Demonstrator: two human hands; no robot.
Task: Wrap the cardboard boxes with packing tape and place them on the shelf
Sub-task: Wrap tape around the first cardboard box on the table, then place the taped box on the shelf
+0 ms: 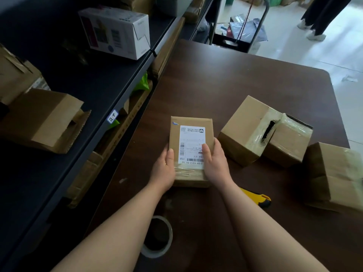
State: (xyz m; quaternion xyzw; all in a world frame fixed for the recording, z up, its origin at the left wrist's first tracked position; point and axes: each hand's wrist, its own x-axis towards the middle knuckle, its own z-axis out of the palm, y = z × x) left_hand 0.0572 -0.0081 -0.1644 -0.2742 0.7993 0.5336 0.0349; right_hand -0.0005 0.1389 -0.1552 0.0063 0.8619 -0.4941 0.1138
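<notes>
On the table, centre: flat cardboard box (191, 134), white shipping label on top, a clear tape band across its near end; whether it rests on the dark brown table (255, 75) or is lifted, cannot tell.
Left hand (165, 169): grips the box's left edge, thumb on top.
Right hand (215, 163): grips the right edge, thumb on the label.
Between the forearms: tape roll (157, 250), flat on the table.
Beside the right forearm: yellow utility knife (257, 197), partly hidden.
Right of the box: larger taped box (243, 130) touching smaller taped box (288, 142); third box (334, 173) near the table's edge.
Left: dark shelf (88, 85) carrying an open cardboard box (45, 120) and a white carton (115, 32).
</notes>
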